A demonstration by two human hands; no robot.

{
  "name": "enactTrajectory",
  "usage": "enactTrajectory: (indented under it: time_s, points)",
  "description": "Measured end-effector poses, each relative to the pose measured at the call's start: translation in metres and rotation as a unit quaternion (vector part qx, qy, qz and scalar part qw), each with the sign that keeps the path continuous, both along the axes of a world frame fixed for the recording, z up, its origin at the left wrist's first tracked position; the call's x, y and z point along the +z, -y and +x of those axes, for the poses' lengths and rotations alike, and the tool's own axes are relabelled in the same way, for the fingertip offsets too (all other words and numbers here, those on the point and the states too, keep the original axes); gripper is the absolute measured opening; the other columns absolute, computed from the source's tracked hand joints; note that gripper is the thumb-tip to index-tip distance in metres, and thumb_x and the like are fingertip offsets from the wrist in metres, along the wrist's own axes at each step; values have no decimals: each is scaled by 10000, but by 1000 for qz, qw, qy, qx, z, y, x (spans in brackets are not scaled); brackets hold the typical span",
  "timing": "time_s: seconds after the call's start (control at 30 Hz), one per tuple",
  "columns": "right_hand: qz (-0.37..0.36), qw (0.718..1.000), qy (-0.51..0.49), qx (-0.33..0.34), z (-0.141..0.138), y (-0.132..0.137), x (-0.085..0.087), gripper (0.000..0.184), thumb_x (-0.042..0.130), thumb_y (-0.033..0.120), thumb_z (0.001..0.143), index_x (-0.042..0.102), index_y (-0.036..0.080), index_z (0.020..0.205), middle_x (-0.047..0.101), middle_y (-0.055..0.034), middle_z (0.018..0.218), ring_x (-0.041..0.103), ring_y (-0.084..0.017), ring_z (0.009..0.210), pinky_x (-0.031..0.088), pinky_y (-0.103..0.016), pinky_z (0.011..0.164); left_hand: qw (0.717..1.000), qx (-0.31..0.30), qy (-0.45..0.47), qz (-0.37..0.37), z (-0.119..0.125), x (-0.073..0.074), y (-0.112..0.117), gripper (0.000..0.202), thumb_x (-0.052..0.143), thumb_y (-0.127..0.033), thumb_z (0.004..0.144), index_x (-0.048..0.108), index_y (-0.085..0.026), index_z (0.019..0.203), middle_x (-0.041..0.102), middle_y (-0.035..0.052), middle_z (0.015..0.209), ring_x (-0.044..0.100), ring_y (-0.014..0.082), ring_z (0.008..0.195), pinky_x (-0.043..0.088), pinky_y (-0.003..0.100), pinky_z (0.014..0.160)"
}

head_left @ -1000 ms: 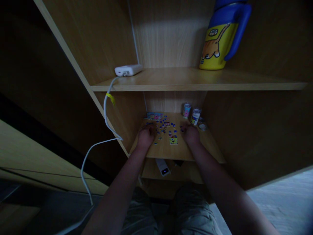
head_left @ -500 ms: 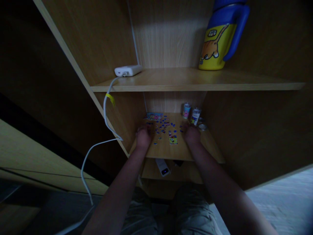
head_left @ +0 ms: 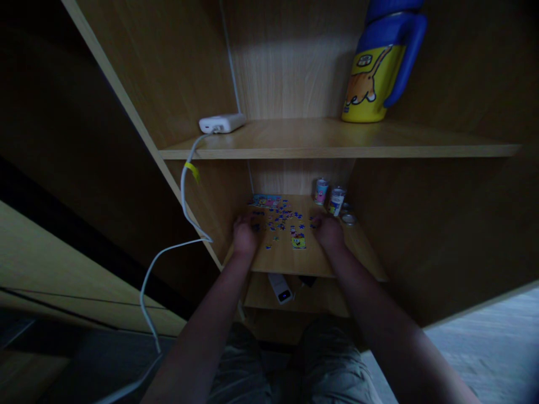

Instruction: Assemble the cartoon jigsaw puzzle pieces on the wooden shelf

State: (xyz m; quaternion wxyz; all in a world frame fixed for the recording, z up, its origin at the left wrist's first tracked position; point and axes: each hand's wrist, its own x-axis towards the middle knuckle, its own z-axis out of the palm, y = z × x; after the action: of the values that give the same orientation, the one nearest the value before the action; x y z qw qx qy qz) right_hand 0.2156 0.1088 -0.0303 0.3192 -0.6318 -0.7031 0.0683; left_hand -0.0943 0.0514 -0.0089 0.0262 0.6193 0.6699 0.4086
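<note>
Small jigsaw puzzle pieces (head_left: 283,215), many of them blue, lie scattered on the lower shelf. A partly joined yellow puzzle section (head_left: 298,241) lies in front of them, and a longer joined strip (head_left: 266,201) is at the back left. My left hand (head_left: 245,233) rests at the left edge of the pieces, its fingers loosely apart beside a few blue ones. At the right edge, my right hand (head_left: 329,231) has its fingers bent together close to loose pieces; whatever is between the fingertips is too small and dark to make out.
Two small printed cans (head_left: 320,191) (head_left: 336,201) stand at the back right, with round metal lids (head_left: 348,219) beside them. Above, the upper shelf (head_left: 295,151) carries a white power bank (head_left: 222,123) with a hanging cable (head_left: 183,193) and a blue-yellow mug (head_left: 373,73). Below lies a white device (head_left: 281,288).
My left hand has shifted slightly left and back, uncovering blue pieces beside it. My right hand has moved a little left, its fingertips nearer the pieces.
</note>
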Motion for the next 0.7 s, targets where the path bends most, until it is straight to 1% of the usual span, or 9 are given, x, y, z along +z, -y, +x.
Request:
enactTrajectory:
  time_s: [0.1, 0.2, 0.3, 0.37, 0.47, 0.53, 0.63, 0.7]
  points:
    - [19, 999, -24, 7, 0, -3, -3, 279, 688, 62, 847, 859, 235, 984, 826, -86, 1156, 756, -234, 1059, 566, -328, 988, 999, 27, 25, 15, 0, 1, -1, 565, 551, 67, 811, 775, -185, 1264, 766, 173, 1332, 738, 326, 1234, 584, 470, 1145]
    - [33, 999, -37, 23, 1, -5, -5, 271, 687, 62, 832, 846, 233, 969, 828, -69, 1118, 750, -218, 1035, 564, -318, 990, 997, 43, 64, 15, -2, 0, -2, 524, 591, 11, 847, 760, -192, 1299, 778, 174, 1344, 757, 347, 1248, 591, 493, 1140]
    - [40, 997, -45, 46, 2, -7, -5, 287, 661, 40, 805, 828, 225, 948, 837, -52, 1083, 749, -211, 1028, 555, -322, 1014, 994, 53, 95, 2, -6, -1, -3, 503, 610, -24, 869, 734, -190, 1327, 805, 154, 1313, 778, 329, 1232, 602, 459, 1108]
    - [45, 996, -51, 53, 2, -8, -5, 301, 648, 32, 786, 821, 219, 945, 838, -54, 1082, 748, -213, 1029, 553, -331, 1023, 994, 56, 95, -4, -9, -2, -3, 490, 586, -7, 860, 746, -189, 1286, 824, 139, 1280, 791, 308, 1206, 605, 437, 1095]
    - [52, 995, -58, 55, 3, -8, -4, 311, 630, 35, 776, 820, 215, 942, 834, -64, 1077, 749, -216, 1011, 562, -332, 995, 996, 47, 68, -18, -9, -5, -5, 423, 597, -9, 839, 790, -187, 1172, 841, 134, 1244, 801, 303, 1166, 614, 432, 1086]
    - [53, 995, -63, 57, 2, -8, -3, 303, 613, 40, 783, 814, 217, 925, 835, -61, 1052, 753, -217, 995, 566, -330, 975, 998, 30, 52, -32, -8, -7, -6, 409, 603, -7, 827, 807, -192, 1129, 850, 125, 1217, 805, 293, 1141, 622, 421, 1072]
    - [58, 994, -70, 58, 2, -7, -2, 293, 605, 41, 782, 804, 219, 905, 837, -56, 1023, 758, -223, 994, 566, -333, 980, 998, -1, 39, -50, -7, -8, -7, 437, 602, 9, 810, 812, -200, 1131, 852, 105, 1201, 806, 269, 1117, 633, 398, 1046]
    - [61, 994, -71, 59, 2, -7, -3, 278, 616, 50, 778, 798, 220, 902, 837, -56, 1027, 756, -226, 994, 567, -338, 980, 998, -17, 31, -51, -6, -8, -9, 446, 609, 19, 809, 814, -202, 1138, 846, 105, 1209, 803, 267, 1113, 636, 402, 1043]
